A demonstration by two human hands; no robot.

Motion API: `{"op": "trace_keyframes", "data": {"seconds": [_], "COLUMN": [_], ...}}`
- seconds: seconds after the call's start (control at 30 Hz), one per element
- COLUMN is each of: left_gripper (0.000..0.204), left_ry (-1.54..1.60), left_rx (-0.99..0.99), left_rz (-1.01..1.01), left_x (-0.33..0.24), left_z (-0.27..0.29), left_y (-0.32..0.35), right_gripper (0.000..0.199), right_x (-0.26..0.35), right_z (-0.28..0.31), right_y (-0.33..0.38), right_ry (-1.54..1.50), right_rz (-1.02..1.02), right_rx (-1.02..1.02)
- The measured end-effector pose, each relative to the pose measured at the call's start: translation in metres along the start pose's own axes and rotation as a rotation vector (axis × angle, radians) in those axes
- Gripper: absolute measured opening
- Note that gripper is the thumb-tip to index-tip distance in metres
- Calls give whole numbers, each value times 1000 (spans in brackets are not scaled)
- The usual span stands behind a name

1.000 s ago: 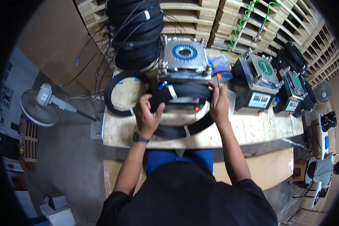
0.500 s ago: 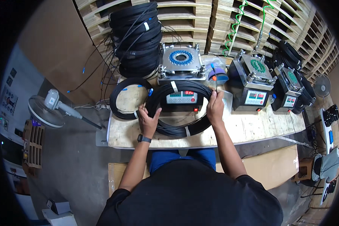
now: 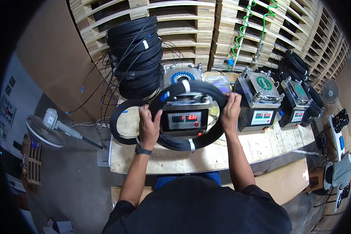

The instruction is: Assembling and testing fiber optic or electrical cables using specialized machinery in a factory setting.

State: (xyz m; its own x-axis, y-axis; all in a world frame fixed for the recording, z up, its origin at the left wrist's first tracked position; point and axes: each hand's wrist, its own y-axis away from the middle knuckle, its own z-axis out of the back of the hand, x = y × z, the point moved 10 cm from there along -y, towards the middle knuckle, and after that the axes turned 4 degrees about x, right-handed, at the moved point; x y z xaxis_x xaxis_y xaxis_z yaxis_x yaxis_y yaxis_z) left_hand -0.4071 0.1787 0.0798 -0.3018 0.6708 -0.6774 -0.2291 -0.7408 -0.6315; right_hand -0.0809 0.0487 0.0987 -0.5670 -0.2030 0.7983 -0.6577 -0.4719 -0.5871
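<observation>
Between my two hands a coil of black cable (image 3: 209, 141) is raised off the table, bound with white ties. My left hand (image 3: 149, 128) grips its left side, close to a blue connector end. At the right rim my right hand (image 3: 231, 111) is closed round the coil. Through the ring shows the lit red display of a polishing machine (image 3: 202, 124); its metal top plate, with a circle of blue connectors, lies partly behind the coil. Another black coil (image 3: 115, 125) lies on the table beside my left hand.
A tall stack of black coils (image 3: 134, 58) with loose blue-tipped ends stands at the back left. Two more machines (image 3: 259, 115) with green connectors stand right. A wooden table (image 3: 167, 165) carries everything. A fan (image 3: 43, 134) stands left; pallets (image 3: 179, 23) line the back.
Both hands have lifted the coil up off the table in front of the machine. My right hand has closed onto the coil's rim. The view has tilted upward.
</observation>
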Motion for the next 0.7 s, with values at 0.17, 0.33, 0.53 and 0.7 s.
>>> {"op": "trace_keyframes", "data": {"seconds": [0.17, 0.33, 0.53, 0.7], "left_gripper": [44, 45, 60, 53], "left_ry": [-110, 3, -40, -149], "left_rx": [-8, -44, -56, -30], "left_rz": [-150, 21, 369, 380], "left_x": [-8, 54, 96, 94], "left_z": [1, 1, -21, -22], "left_y": [-66, -55, 12, 2], "right_gripper": [32, 32, 29, 26], "right_x": [-11, -2, -21, -31], "right_z": [-30, -80, -94, -96], "right_y": [-55, -74, -62, -65], "right_ry": [18, 125, 144, 135], "right_rz": [-14, 52, -45, -35], "right_rx": [18, 204, 358, 385]}}
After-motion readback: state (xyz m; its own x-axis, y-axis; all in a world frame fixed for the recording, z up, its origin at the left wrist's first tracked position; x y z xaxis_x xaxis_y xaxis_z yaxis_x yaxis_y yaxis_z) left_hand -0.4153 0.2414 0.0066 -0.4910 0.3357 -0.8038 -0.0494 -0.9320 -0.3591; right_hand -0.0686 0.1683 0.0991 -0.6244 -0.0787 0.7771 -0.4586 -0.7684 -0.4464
